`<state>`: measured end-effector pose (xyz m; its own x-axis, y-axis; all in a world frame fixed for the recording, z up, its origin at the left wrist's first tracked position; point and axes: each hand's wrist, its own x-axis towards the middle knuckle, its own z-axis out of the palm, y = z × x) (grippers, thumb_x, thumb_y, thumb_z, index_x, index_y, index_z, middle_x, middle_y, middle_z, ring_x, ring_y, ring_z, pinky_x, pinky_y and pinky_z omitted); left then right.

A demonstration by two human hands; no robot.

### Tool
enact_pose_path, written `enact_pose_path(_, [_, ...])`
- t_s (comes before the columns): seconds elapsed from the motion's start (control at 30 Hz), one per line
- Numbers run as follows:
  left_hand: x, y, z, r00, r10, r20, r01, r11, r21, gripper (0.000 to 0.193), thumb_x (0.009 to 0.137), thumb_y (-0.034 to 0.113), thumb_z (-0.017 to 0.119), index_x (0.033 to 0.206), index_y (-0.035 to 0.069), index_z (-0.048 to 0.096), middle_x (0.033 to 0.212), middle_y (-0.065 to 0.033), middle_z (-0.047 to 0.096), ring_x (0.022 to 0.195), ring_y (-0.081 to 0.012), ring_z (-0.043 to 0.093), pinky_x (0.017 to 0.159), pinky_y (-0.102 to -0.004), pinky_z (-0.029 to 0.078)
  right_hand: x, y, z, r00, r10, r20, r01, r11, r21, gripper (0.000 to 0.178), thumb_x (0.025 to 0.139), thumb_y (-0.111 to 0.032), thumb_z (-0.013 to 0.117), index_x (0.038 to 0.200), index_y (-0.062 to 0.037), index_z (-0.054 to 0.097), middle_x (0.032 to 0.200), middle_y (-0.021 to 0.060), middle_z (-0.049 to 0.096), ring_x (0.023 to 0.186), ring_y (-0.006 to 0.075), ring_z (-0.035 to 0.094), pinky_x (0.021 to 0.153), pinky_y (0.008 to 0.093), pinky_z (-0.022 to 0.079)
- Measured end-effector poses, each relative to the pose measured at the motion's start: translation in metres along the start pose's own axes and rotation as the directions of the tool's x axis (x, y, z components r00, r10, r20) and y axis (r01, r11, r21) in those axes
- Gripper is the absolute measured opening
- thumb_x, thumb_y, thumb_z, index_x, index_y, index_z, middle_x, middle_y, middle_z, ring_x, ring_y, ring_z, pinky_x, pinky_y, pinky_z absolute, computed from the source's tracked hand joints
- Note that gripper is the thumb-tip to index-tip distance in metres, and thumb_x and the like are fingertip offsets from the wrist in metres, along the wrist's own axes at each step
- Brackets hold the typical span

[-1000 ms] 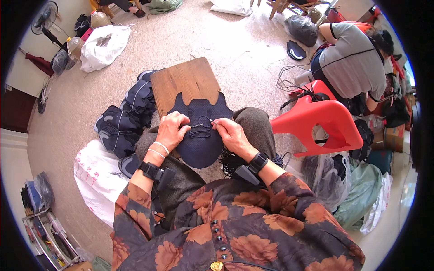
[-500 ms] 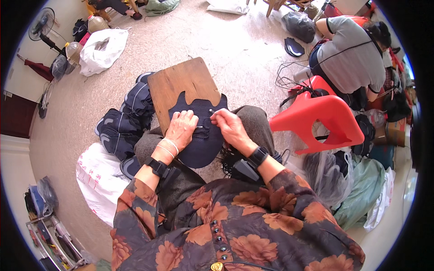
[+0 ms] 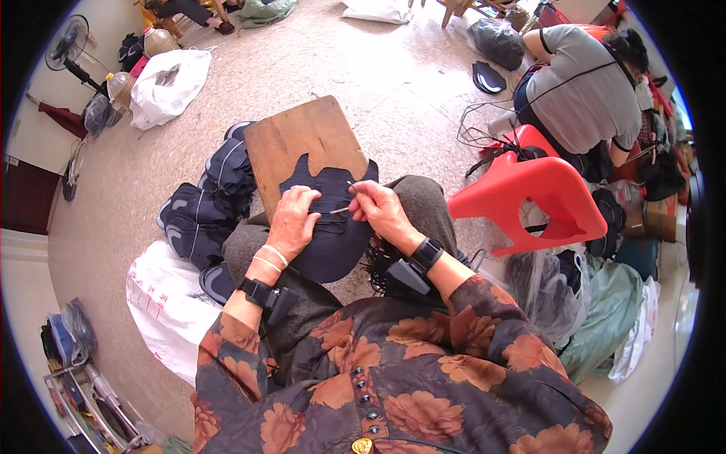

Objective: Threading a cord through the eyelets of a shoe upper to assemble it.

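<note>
A dark navy shoe upper [image 3: 327, 253] lies partly on a wooden board [image 3: 302, 129] over my lap, with thin dark lacing across its middle. My left hand [image 3: 293, 223] rests on its left side, fingers bent over the fabric and thumb apart from them. My right hand [image 3: 378, 210] is closed in a pinch on a thin metal needle-like tool [image 3: 339, 211], which points left across the lacing. A small slim end [image 3: 351, 183] also sticks out above the right fingers; I cannot make out what it belongs to.
Several dark shoe uppers [image 3: 190, 219] are piled left of my knee, beside a white sack [image 3: 162, 299]. A red plastic stool [image 3: 533, 193] stands at the right, with plastic bags [image 3: 544, 295] below it. Beyond it a person in a grey shirt [image 3: 582, 87] bends over.
My left thumb and fingers have moved apart and back from the lacing. My right hand has turned, and the metal tool now shows between the hands.
</note>
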<state>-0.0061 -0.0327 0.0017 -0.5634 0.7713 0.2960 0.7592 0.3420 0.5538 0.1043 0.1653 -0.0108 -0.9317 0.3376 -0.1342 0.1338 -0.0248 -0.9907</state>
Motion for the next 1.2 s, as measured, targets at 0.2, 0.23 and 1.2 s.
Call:
enact_pose_path(0.2, [-0.017,0.004,-0.014,0.994,-0.080,-0.079,0.088,0.992,0.092,0.030,0.077,0.007,0.075,0.104,0.004,0.064,0.111,-0.0137,0.059,0.110,-0.0339,0.055,0.098,-0.0419,0.044,0.005,-0.014,0.015,0.860,-0.496,0.121,0.475,0.692,-0.543,0.014,0.091,-0.003,0.057,0.103,-0.0057,0.064,0.085,0.0146,0.066,0.078,0.0260,0.068,0.068,0.0379,0.054])
enact_pose_path(0.23, [-0.019,0.000,-0.011,0.993,-0.101,-0.069,0.105,0.992,0.064,0.029,0.076,0.008,0.075,0.103,0.004,0.064,0.111,-0.0138,0.060,0.109,-0.0338,0.056,0.098,-0.0417,0.045,0.004,-0.014,0.019,0.875,-0.448,0.185,0.469,0.687,-0.555,0.011,0.085,-0.003,0.060,0.096,-0.0048,0.063,0.088,0.0158,0.064,0.088,0.0336,0.064,0.074,0.0426,0.052])
enact_pose_path(1.2, [0.011,0.004,0.019,0.996,-0.080,-0.041,0.081,0.997,0.020,0.008,0.079,0.015,0.076,0.087,0.013,0.074,0.094,-0.0037,0.062,0.098,-0.0259,0.058,0.094,-0.0401,0.040,0.022,-0.017,-0.001,0.913,-0.313,0.263,0.408,0.748,-0.524,0.011,0.086,-0.013,0.064,0.087,-0.0019,0.064,0.086,0.0161,0.062,0.088,0.0342,0.063,0.079,0.0438,0.050])
